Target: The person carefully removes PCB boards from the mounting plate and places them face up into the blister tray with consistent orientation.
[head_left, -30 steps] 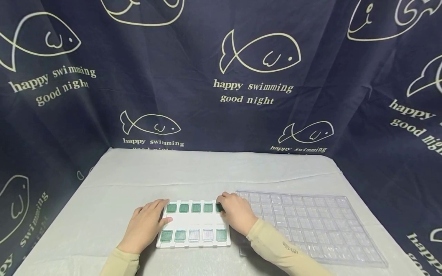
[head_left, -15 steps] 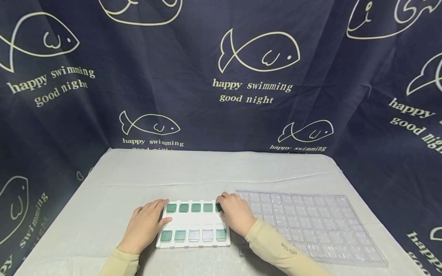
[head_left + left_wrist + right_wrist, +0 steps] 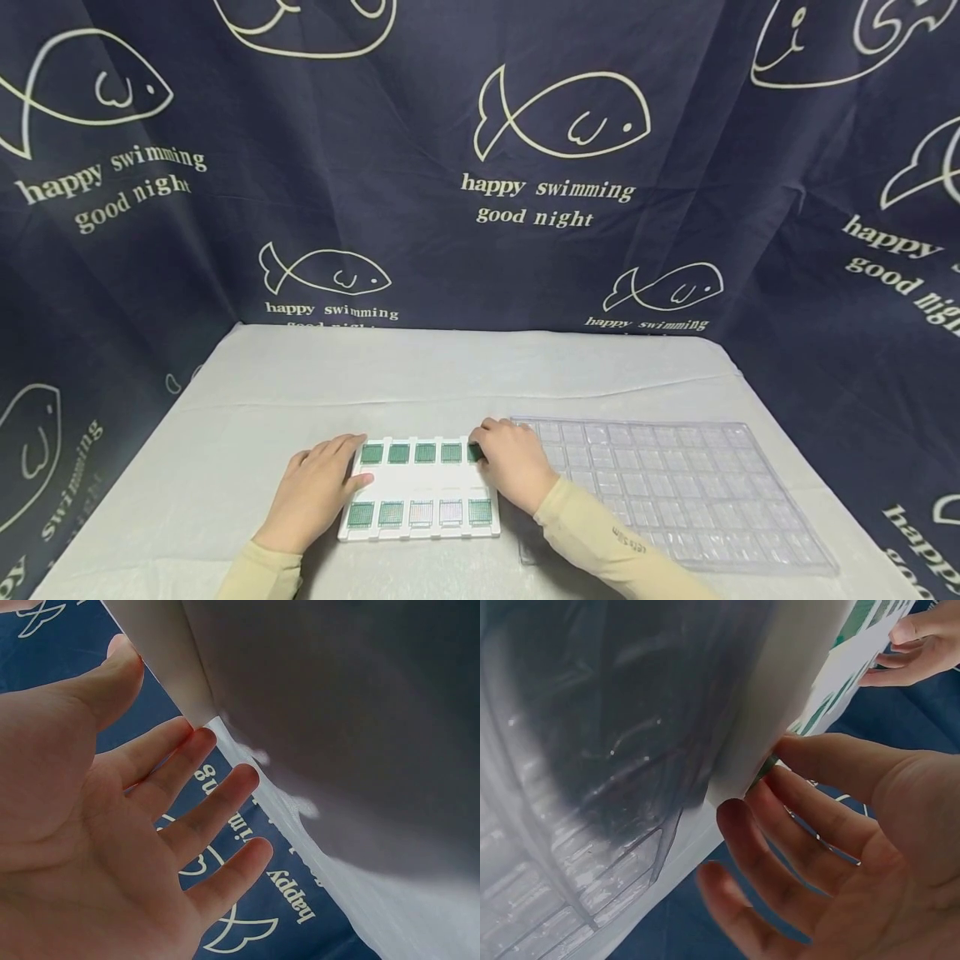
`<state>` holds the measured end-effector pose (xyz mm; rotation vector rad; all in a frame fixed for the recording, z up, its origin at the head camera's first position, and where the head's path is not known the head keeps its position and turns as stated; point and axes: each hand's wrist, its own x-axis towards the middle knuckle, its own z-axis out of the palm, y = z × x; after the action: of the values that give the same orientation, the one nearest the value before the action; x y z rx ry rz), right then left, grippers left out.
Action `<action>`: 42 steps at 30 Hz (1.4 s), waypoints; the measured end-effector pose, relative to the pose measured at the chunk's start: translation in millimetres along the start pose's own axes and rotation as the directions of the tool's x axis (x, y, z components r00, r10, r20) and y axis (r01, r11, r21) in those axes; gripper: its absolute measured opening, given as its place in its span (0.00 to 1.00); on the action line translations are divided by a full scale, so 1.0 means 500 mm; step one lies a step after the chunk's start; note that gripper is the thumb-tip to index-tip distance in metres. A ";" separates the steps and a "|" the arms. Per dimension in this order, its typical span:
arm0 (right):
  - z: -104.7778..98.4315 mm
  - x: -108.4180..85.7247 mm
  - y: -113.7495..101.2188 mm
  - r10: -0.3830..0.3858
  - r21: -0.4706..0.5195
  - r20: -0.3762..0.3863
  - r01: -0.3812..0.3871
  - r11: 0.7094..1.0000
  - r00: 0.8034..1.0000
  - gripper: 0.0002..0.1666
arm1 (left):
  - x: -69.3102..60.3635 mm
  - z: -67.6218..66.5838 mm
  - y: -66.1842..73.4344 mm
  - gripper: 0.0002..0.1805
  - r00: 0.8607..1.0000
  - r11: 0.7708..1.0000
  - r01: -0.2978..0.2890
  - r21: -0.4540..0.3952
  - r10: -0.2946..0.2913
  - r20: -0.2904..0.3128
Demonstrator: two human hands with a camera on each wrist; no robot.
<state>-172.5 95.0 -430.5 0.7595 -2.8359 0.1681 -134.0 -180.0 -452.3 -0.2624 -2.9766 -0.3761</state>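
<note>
A white tray (image 3: 420, 477) lies on the cloth with two rows of small green perforated circuit boards (image 3: 425, 452) in it. My left hand (image 3: 311, 490) rests at its left side, thumb over the edge and a fingertip by the far left corner. Its fingers (image 3: 214, 802) look mostly straight in the left wrist view. At the far right corner, my right hand (image 3: 517, 462) pinches a green circuit board (image 3: 763, 769) between thumb and forefinger. Only part of that board shows; the other fingers hang beside the tray's side. The board still lies at its slot.
To the right stands a clear plastic tray (image 3: 667, 483) with many compartments, partly under my right forearm. A pale cloth (image 3: 465, 367) covers the table. Dark blue curtains (image 3: 420, 167) with fish drawings rise behind and at both sides.
</note>
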 end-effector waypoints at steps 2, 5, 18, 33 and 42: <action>-0.001 0.001 0.002 -0.021 -0.034 -0.012 0.020 0.999 1.000 0.15 | -0.001 0.001 -0.001 0.33 1.000 1.000 -0.004 0.000 0.004 -0.008; -0.001 0.003 0.005 -0.031 -0.039 -0.001 0.031 0.999 1.000 0.15 | -0.002 0.001 -0.001 0.33 1.000 1.000 -0.006 -0.002 0.006 -0.023; -0.002 0.007 0.017 -0.044 0.029 0.007 0.043 0.999 0.999 0.15 | -0.006 -0.001 -0.001 0.33 1.000 1.000 0.004 -0.006 -0.005 -0.008; -0.010 0.008 0.051 -0.020 0.095 -0.003 0.021 0.995 1.000 0.13 | -0.004 -0.004 0.000 0.33 1.000 1.000 0.003 -0.014 -0.003 -0.007; -0.013 0.011 0.092 0.035 0.127 -0.008 -0.033 0.991 0.999 0.13 | -0.004 -0.002 0.000 0.33 1.000 1.000 -0.008 -0.010 0.008 -0.018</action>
<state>-199.3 132.8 -425.6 0.7328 -2.8510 0.3594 -132.0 -180.4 -451.5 -0.2702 -2.9561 -0.3903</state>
